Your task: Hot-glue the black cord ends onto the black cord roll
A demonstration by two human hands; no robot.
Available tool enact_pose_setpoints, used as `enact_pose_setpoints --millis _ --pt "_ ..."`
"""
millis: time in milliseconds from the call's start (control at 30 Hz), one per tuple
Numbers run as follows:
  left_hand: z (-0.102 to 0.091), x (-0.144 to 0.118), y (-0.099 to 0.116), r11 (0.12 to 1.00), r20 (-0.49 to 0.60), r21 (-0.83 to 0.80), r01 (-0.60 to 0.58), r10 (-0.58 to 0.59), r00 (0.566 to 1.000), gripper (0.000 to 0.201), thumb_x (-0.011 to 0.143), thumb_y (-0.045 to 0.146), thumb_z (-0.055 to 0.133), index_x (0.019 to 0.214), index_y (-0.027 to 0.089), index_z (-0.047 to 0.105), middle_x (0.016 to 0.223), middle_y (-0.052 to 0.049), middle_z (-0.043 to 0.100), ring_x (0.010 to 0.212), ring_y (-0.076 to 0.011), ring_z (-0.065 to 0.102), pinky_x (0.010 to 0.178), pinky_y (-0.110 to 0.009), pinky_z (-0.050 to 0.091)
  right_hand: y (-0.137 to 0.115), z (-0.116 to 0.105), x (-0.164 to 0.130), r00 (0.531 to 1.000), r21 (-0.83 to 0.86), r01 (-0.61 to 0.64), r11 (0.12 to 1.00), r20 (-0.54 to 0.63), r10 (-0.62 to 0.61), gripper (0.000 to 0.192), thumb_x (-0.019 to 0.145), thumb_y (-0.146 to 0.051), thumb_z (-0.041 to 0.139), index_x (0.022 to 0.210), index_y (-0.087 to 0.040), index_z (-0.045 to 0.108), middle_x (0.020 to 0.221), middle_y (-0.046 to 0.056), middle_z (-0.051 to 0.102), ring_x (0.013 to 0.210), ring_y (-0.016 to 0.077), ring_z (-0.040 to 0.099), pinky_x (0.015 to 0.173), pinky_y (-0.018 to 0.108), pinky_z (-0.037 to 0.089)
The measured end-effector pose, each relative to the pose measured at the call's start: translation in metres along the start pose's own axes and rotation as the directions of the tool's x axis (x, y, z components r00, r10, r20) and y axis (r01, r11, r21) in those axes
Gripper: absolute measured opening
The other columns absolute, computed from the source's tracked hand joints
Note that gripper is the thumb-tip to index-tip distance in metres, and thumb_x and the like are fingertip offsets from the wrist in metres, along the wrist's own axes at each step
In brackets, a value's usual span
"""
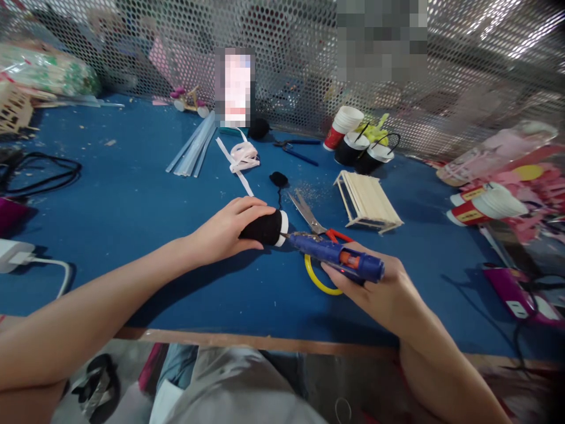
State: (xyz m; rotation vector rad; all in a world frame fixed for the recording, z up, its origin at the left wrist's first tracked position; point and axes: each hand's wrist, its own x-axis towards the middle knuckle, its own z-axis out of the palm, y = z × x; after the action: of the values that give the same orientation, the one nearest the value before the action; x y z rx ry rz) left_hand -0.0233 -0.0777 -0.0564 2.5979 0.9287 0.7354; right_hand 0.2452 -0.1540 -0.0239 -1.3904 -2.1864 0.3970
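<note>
The hot nozzle of the blue glue gun (338, 256) sits right against the white rim of the black-covered cup (267, 228), and the left hand (225, 229) has its fingertips just behind that rim. My worry is a burn: if glue strings out or the nozzle slides toward 9 o'clock, it meets those fingers first. The cup lies on its side on the blue table (132, 200), so a hard push from the gun could also roll it out from under the palm and smear glue on the black covering.

The scissors (311, 217) lie open just at 12 o'clock of the gun barrel, blades pointing to 11 o'clock, close enough for a knuckle to catch. A yellow loop (315, 280) lies under the gun at 6 o'clock, and a drip could land on it.

The left hand is curled loosely over the cup, fingers draped on top and thumb low, pressing it to the table rather than clamping it. The right hand (379, 288) is closed round the gun's handle; I cannot tell whether a finger is on the trigger.

A stick-built frame (368, 200) stands at 2 o'clock of the gun, well clear
</note>
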Motion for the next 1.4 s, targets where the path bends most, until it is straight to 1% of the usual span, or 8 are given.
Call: enact_pose_setpoints --millis 133,267,367,533,667,967,1133,1400 --pt "-0.001 -0.001 0.001 0.999 0.007 0.012 -0.03 0.03 1.0 0.055 0.076 0.024 0.066 0.125 0.02 0.043 0.127 -0.012 0.047 0.118 -0.0266 0.046 0.099 -0.045 0.042 0.002 -0.001 0.002 0.999 -0.046 0.026 0.999 -0.035 -0.028 0.014 0.077 -0.026 0.061 0.09 -0.025 0.058 0.075 0.002 0.064 0.059 0.0163 0.059 0.058 0.03 0.05" --pt "-0.001 -0.001 0.002 0.998 0.009 0.021 -0.051 0.051 0.999 0.052 0.076 0.022 0.066 0.123 0.019 0.044 0.127 -0.012 0.047 0.118 -0.0255 0.045 0.099 -0.043 0.042 0.001 -0.004 0.002 1.0 -0.012 0.01 1.0 -0.006 -0.01 0.01 0.077 -0.027 0.06 0.086 -0.024 0.059 0.072 0.001 0.064 0.056 0.0152 0.059 0.056 0.029 0.05" --pt "-0.001 -0.001 0.002 0.997 0.012 0.029 -0.071 0.071 0.997 0.048 0.077 0.02 0.065 0.12 0.017 0.045 0.126 -0.013 0.047 0.118 -0.0251 0.044 0.099 -0.041 0.042 0.001 -0.005 0.002 0.997 0.049 -0.081 0.996 0.022 0.079 0.009 0.075 -0.031 0.061 0.078 -0.023 0.059 0.067 0.001 0.063 0.051 0.0152 0.057 0.053 0.03 0.05" --pt "0.0 0.0 0.003 0.991 0.01 0.044 -0.124 0.124 0.992 0.045 0.078 0.017 0.063 0.119 0.018 0.045 0.125 -0.012 0.047 0.117 -0.0258 0.044 0.099 -0.044 0.04 0.001 -0.004 0.006 0.958 0.143 -0.287 0.947 0.018 0.288 0.016 0.072 -0.038 0.063 0.07 -0.022 0.057 0.057 0.003 0.059 0.05 0.0188 0.056 0.047 0.031 0.049" --pt "0.0 0.0 0.003 0.989 0.023 0.049 -0.14 0.139 0.99 0.044 0.078 0.017 0.062 0.119 0.018 0.044 0.126 -0.013 0.046 0.117 -0.0261 0.043 0.1 -0.044 0.04 0.001 -0.002 0.011 0.939 0.156 -0.342 0.927 0.027 0.342 0.018 0.071 -0.04 0.063 0.071 -0.022 0.058 0.06 0.003 0.061 0.054 0.0208 0.06 0.051 0.032 0.052" --pt "-0.001 0.0 0.003 0.985 0.031 0.055 -0.164 0.162 0.986 0.041 0.08 0.017 0.06 0.118 0.016 0.045 0.126 -0.014 0.046 0.117 -0.0266 0.043 0.099 -0.044 0.039 0.003 0.0 0.015 0.913 0.107 -0.407 0.907 0.007 0.408 0.024 0.069 -0.043 0.066 0.068 -0.019 0.061 0.059 0.003 0.063 0.053 0.0207 0.059 0.046 0.03 0.05" --pt "0.0 0.0 0.003 0.988 0.015 0.046 -0.147 0.146 0.989 0.044 0.078 0.017 0.063 0.118 0.016 0.045 0.125 -0.014 0.047 0.116 -0.0259 0.043 0.099 -0.043 0.04 -0.001 -0.003 0.012 0.921 0.151 -0.387 0.909 0.029 0.388 0.022 0.07 -0.041 0.064 0.069 -0.019 0.062 0.056 0.003 0.061 0.049 0.0177 0.056 0.045 0.028 0.049" --pt "-0.001 0.001 0.001 0.999 -0.023 -0.045 -0.03 0.029 0.999 0.052 0.074 0.026 0.068 0.12 0.017 0.045 0.121 -0.013 0.05 0.115 -0.0245 0.048 0.097 -0.041 0.043 -0.008 -0.006 0.008 0.954 0.19 -0.299 0.935 0.069 0.291 0.018 0.069 -0.035 0.064 0.064 -0.019 0.058 0.051 0.001 0.054 0.041 0.0123 0.046 0.04 0.026 0.045"
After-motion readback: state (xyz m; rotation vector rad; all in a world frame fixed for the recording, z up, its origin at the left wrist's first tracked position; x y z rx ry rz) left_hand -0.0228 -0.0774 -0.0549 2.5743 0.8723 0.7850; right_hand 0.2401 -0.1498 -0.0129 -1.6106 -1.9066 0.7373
